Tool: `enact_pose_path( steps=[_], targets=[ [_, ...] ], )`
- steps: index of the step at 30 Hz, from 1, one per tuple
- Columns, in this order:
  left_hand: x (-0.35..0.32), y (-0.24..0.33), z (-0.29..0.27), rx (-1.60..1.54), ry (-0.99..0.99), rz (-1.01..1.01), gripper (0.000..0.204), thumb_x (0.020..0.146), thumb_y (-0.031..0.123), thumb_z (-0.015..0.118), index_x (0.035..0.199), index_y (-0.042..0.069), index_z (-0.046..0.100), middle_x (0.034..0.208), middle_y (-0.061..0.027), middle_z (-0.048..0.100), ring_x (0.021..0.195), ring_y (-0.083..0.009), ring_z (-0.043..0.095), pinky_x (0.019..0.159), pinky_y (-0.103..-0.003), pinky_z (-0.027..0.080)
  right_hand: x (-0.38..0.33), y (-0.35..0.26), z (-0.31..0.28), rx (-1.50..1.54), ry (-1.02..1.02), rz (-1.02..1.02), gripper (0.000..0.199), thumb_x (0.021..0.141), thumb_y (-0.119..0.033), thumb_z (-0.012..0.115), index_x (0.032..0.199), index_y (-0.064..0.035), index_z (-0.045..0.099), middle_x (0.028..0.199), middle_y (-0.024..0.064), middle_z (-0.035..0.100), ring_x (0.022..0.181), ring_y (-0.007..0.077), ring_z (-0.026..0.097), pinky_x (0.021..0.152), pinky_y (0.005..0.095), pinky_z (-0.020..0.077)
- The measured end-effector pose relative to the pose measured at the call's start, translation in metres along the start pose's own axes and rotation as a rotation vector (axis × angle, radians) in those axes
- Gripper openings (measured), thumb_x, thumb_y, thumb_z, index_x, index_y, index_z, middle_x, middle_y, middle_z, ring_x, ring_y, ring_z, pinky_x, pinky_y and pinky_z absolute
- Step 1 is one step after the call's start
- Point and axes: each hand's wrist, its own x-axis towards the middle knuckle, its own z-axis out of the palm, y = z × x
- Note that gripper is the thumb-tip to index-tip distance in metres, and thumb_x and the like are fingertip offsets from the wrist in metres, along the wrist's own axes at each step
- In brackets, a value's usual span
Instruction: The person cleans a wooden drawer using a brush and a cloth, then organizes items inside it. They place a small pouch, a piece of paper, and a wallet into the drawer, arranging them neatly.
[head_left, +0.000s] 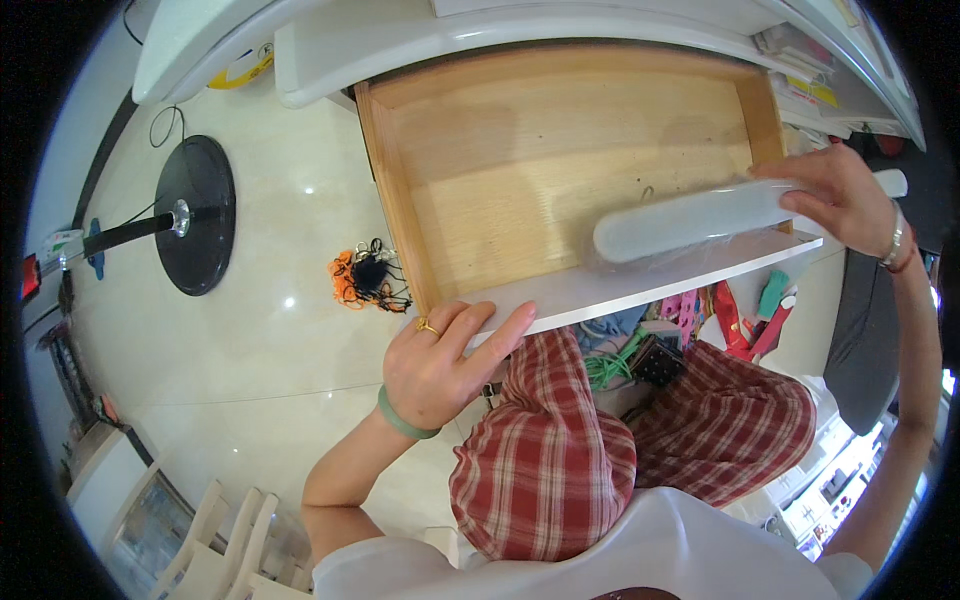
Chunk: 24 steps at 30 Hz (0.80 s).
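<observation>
Through the head camera, I watch my right hand (848, 200) clamp thumb and fingers around a long white object (690, 220), rounded at its near end and seemingly sheathed in clear plastic, above the front right part of a pulled-out wooden drawer (480, 180). A narrow end of the piece juts out past the hand; whether its underside touches the drawer, I cannot tell. My left hand (430, 365) rests at the left end of the white drawer front (620, 300), thumb along its edge, though how firmly those fingers close, I cannot say. Below, plaid trousers (545, 450) flank a jumble that includes a green cord (610, 367) and a red item (728, 315). On the pale floor (290, 360) to the left lie an orange-and-black bundle (368, 275) and a stand's round black base (195, 250).
</observation>
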Motion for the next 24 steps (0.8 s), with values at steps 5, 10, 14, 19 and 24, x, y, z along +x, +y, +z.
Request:
enact_pose_path(
  steps=[5, 10, 14, 19, 24],
  targets=[
    [0.002, 0.000, 0.003, -0.036, 0.025, 0.002, 0.048, 0.068, 0.016, 0.083, 0.114, 0.019, 0.070, 0.084, 0.0009, 0.064, 0.071, -0.0146, 0.060, 0.049, -0.026, 0.042, 0.068, -0.036, 0.025, 0.239, 0.239, 0.153, 0.047, 0.092, -0.030, 0.064, 0.132, -0.0061, 0.058, 0.109, 0.0141, 0.070, 0.096, 0.0145, 0.065, 0.087, 0.0293, 0.0505],
    [0.002, -0.005, 0.009, -0.028, 0.061, 0.033, 0.045, 0.067, 0.015, 0.083, 0.111, 0.017, 0.072, 0.082, 0.0009, 0.060, 0.068, -0.0144, 0.058, 0.049, -0.025, 0.041, 0.129, -0.024, 0.061, 0.271, 0.081, -0.153, 0.046, 0.090, -0.032, 0.066, 0.128, -0.0073, 0.061, 0.106, 0.0116, 0.071, 0.088, 0.0180, 0.066, 0.080, 0.0320, 0.0504],
    [-0.004, -0.007, 0.003, -0.005, 0.040, 0.033, 0.045, 0.066, 0.014, 0.083, 0.110, 0.017, 0.072, 0.081, 0.0007, 0.060, 0.067, -0.0142, 0.058, 0.049, -0.024, 0.040, 0.069, -0.040, 0.005, -0.105, -0.288, 0.247, 0.046, 0.084, -0.032, 0.070, 0.122, -0.0075, 0.066, 0.106, 0.0160, 0.070, 0.090, 0.0257, 0.068, 0.087, 0.0392, 0.0502],
    [0.001, -0.005, 0.007, -0.020, 0.061, 0.058, 0.046, 0.066, 0.014, 0.082, 0.110, 0.016, 0.072, 0.081, -0.0001, 0.060, 0.068, -0.0147, 0.059, 0.050, -0.025, 0.041, 0.009, 0.000, -0.025, -0.071, 0.053, 0.095, 0.049, 0.090, -0.041, 0.064, 0.126, -0.0080, 0.063, 0.093, 0.0124, 0.071, 0.076, 0.0264, 0.067, 0.072, 0.0366, 0.0518],
    [0.001, -0.004, 0.007, -0.035, 0.043, 0.033, 0.047, 0.067, 0.015, 0.071, 0.114, 0.019, 0.072, 0.087, -0.0003, 0.058, 0.073, -0.0143, 0.058, 0.052, -0.025, 0.043, 0.075, 0.000, 0.018, -0.290, 0.273, 0.136, 0.055, 0.093, -0.048, 0.056, 0.135, -0.0124, 0.056, 0.081, 0.0154, 0.069, 0.071, 0.0227, 0.066, 0.073, 0.0335, 0.0515]
  ],
)
